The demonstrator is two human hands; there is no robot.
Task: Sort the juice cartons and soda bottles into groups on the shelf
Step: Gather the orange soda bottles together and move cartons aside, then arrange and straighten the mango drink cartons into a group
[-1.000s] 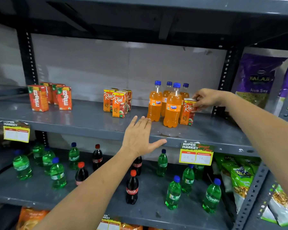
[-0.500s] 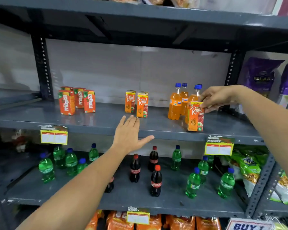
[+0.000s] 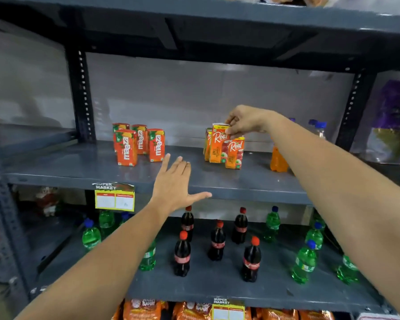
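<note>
Our right hand (image 3: 245, 122) pinches the top of a Real apple carton (image 3: 218, 144) between fingertips and thumb, its base on or just above the middle shelf (image 3: 79, 162); we cannot tell which. It sits against the other Real cartons (image 3: 234, 153), one touching it at 4 o'clock and more tucked behind at 9 o'clock. Our left hand (image 3: 174, 185) is spread flat and empty, fingers together and thumb out, hovering over the shelf's front edge at 7 o'clock from the held carton. Four Maaza cartons (image 3: 138, 144) stand grouped at 9 o'clock, well apart from the Real group. An orange soda bottle (image 3: 278, 161) shows at 3 o'clock, partly hidden by our right forearm. On the lower shelf (image 3: 217, 287), cola bottles (image 3: 217, 241) cluster in the centre with green bottles (image 3: 305, 262) scattered on either side.
</note>
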